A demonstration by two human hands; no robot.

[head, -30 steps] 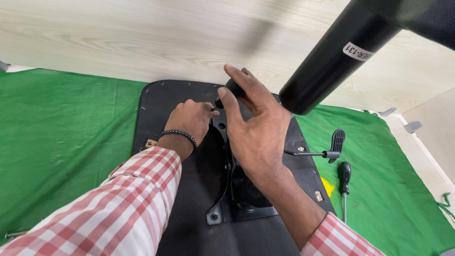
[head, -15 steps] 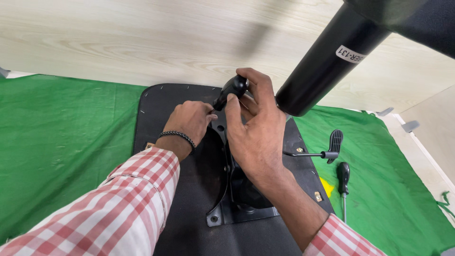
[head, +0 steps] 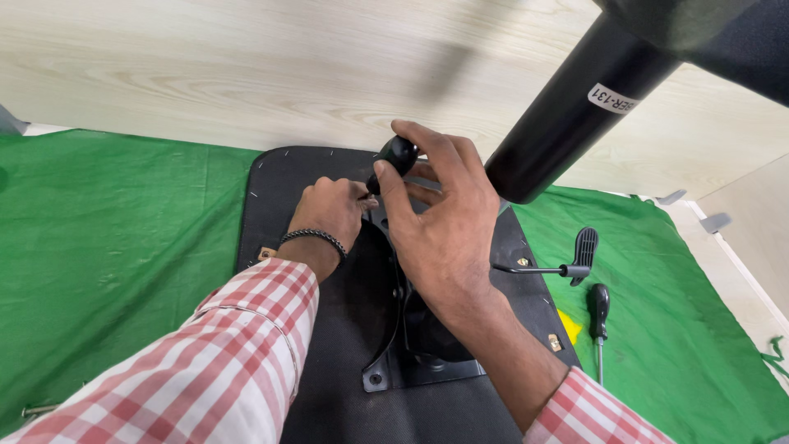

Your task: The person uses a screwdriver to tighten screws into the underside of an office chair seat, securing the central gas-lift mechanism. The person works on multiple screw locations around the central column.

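Both forearms reach forward in red-and-white checked sleeves. The left hand [head: 327, 210] is curled into a loose fist, knuckles up, a dark beaded band on its wrist. The right hand [head: 440, 218] lies just beside it, back up, fingers [head: 427, 144] bent over in a grip.

The right hand [head: 440, 222] hides the screwdriver's [head: 393, 158] shaft and tip, both sleeves run off the bottom edge, and the black pole [head: 567, 115] is cut off above.
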